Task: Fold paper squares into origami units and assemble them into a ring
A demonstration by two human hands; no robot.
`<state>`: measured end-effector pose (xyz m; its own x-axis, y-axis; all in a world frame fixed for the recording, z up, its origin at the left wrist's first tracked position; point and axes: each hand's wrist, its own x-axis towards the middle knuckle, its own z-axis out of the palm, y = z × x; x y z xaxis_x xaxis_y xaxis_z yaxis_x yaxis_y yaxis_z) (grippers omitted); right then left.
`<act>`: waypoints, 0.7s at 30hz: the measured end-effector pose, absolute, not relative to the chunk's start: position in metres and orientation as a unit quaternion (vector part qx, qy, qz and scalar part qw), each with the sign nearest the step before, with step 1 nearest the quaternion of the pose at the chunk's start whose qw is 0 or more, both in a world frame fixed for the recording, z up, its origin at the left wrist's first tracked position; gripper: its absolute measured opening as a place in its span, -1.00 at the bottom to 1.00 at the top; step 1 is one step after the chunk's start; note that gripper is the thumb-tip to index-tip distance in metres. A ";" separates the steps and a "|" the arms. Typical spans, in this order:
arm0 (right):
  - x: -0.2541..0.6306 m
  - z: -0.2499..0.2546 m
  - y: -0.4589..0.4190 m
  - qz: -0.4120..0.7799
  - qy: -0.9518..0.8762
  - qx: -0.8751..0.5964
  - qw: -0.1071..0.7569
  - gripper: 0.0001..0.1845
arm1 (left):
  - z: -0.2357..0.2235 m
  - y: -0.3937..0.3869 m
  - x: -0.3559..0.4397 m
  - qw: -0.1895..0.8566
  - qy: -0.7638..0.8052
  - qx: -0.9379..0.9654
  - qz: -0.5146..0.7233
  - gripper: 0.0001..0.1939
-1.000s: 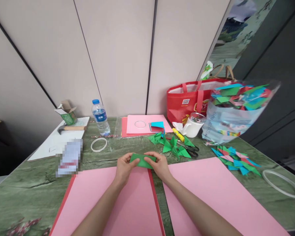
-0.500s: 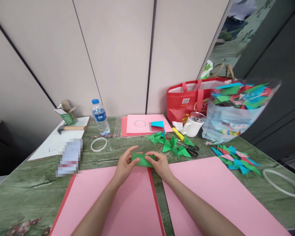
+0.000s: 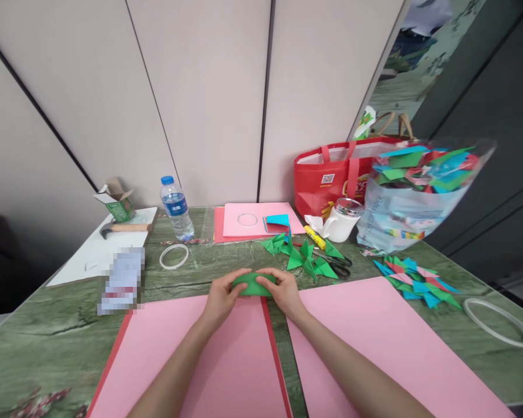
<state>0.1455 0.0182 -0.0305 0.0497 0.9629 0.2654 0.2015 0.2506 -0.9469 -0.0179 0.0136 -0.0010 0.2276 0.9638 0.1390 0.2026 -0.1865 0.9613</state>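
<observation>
A small piece of green paper (image 3: 254,284) is held level between both hands, over the far edge of the left pink sheet (image 3: 218,348). My left hand (image 3: 223,294) pinches its left end, thumb on the near face and fingers behind. At the right end, my right hand (image 3: 285,290) grips it the same way. The paper bows slightly upward in the middle. Just beyond my right hand lie several folded green paper pieces (image 3: 307,258), with dark-handled scissors (image 3: 340,267) partly under them.
To the right are a second pink sheet (image 3: 375,337), a coloured paper pile (image 3: 418,281), a clear bag of folded paper (image 3: 414,203), a white mug (image 3: 343,223) and a red bag (image 3: 316,188). Leftward stand a water bottle (image 3: 176,212), a hammer (image 3: 128,227) and a white ring (image 3: 174,256).
My left fingers, raised and spread before, have closed down onto the green paper's far edge. The paper now bows a little. My right hand stays in nearly the same place.
</observation>
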 end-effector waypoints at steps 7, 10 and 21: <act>0.146 -0.026 0.017 0.371 -0.581 -0.489 0.534 -0.84 | -0.001 0.014 -0.018 0.402 0.458 0.667 0.428 -0.72; 0.146 -0.023 0.017 0.371 -0.581 -0.495 0.530 -0.81 | 0.000 0.014 -0.018 0.386 0.464 0.672 0.429 -0.73; 0.147 -0.021 0.015 0.377 -0.613 -0.487 0.495 -0.13 | 0.001 0.013 -0.018 0.375 0.472 0.652 0.459 -0.74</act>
<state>0.1466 0.0149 -0.0213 -0.0356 0.9702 0.2397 0.2227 0.2415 -0.9445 -0.0176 0.0126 0.0009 0.1324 0.9606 0.2445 0.2714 -0.2724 0.9231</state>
